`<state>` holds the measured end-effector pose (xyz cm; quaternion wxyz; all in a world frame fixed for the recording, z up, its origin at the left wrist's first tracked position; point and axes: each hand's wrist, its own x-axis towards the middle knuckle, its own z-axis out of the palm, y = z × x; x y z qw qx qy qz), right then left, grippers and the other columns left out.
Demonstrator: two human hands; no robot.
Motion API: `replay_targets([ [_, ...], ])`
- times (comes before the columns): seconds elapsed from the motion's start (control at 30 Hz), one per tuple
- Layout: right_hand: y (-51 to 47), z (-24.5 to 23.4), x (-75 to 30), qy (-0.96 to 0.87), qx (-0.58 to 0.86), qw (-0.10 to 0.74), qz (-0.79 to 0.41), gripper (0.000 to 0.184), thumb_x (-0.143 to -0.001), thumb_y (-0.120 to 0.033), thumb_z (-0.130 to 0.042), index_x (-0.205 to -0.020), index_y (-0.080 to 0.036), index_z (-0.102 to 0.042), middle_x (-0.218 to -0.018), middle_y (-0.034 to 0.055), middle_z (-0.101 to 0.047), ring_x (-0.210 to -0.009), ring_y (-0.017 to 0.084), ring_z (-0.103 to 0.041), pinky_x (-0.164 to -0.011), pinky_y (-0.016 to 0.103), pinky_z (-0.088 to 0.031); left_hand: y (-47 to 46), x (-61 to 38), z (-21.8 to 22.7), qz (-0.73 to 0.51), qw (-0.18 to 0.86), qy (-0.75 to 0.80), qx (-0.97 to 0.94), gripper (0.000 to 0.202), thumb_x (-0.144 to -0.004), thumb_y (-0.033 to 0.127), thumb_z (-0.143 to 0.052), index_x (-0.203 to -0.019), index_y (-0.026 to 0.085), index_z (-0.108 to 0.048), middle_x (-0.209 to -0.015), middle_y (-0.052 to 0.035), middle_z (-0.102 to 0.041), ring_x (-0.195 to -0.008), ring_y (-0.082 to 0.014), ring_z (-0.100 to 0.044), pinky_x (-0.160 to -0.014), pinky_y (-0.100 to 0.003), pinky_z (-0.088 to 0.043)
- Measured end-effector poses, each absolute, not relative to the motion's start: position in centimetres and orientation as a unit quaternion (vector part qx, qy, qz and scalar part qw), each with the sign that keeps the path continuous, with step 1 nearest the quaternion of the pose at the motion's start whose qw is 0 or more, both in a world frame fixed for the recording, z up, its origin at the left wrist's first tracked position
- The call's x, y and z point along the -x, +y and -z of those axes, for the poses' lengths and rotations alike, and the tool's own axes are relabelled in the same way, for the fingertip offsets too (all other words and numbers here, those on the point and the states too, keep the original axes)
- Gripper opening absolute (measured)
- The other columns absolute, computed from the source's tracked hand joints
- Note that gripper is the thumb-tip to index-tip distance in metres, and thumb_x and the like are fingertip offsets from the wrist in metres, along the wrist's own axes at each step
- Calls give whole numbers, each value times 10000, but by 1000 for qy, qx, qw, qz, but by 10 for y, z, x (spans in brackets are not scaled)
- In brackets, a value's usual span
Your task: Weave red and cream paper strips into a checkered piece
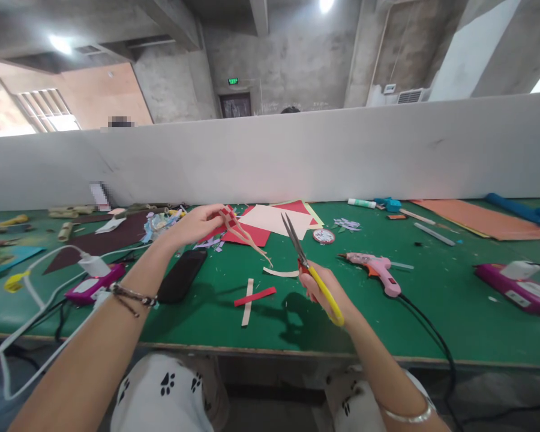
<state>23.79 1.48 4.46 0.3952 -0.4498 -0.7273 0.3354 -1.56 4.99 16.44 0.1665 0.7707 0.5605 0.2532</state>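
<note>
My left hand (202, 223) is closed on a small red and cream woven paper piece (228, 217), with loose cream strips (251, 240) trailing down to the right. In my right hand (326, 288) are scissors (302, 255) with yellow and red handles, their blades pointing up and away and nearly together. Beneath the scissors, a cream paper strip (279, 273) lies on the green table. Closer to me, a red strip (263, 295) crosses over another cream strip (246, 315). Red and cream paper sheets (276, 221) are spread out beyond my hands.
A pink glue gun (378, 270) with a black cord lies to the right. Purple power strips (517, 291) sit at both sides. A black phone-like object (183, 276) rests beside my left forearm. A round tin (324, 236) and paper scraps (347, 224) lie farther back, before a grey partition (270, 159).
</note>
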Motion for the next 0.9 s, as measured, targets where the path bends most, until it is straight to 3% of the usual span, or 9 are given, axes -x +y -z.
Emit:
replay_targets([
  [0.1,14,-48,-244,-779,417,348,-312,343,-756,-515,-372,-623,-200,-341,-537,-48,-347,-459,77,-318,-438,213,-271,46,13,-171,-195,131,561,-794,211,-760,319,-369,-780,189,-535,-602,34,-510,-472,-88,-403,-460,-194,-310],
  [0.2,13,-48,-245,-815,397,299,-298,355,-771,-519,-374,-634,-192,-346,-539,-52,-331,-481,77,-291,-459,213,-250,43,13,-172,-177,96,545,-814,221,-748,373,-422,-773,191,-544,-582,36,-470,-511,-94,-397,-477,-196,-302],
  [0.3,10,-51,-245,-833,396,254,-293,367,-763,-523,-402,-627,-187,-345,-557,-49,-328,-512,80,-277,-478,214,-236,43,16,-174,-165,148,513,-830,250,-734,420,-462,-792,194,-551,-578,38,-442,-513,-90,-381,-475,-199,-298],
  [0.47,6,-60,-247,-837,429,223,-257,370,-722,-537,-458,-648,-185,-371,-580,-40,-374,-535,91,-296,-500,220,-253,45,24,-183,-127,192,516,-825,310,-720,444,-481,-576,174,-523,-478,50,-303,-403,-58,-237,-395,-208,-208],
  [0.57,7,-63,-250,-831,461,227,-214,390,-685,-559,-491,-660,-187,-377,-590,-34,-395,-537,96,-308,-503,222,-266,43,29,-189,-144,200,538,-806,294,-725,444,-468,-640,187,-582,-463,55,-257,-376,-54,-211,-369,-205,-180],
  [0.9,7,-57,-244,-844,436,213,-229,348,-708,-528,-483,-711,-193,-390,-625,-23,-430,-542,100,-335,-504,219,-274,43,18,-192,-119,202,508,-829,266,-713,420,-493,-651,192,-613,-506,36,-369,-426,-60,-283,-404,-189,-236],
])
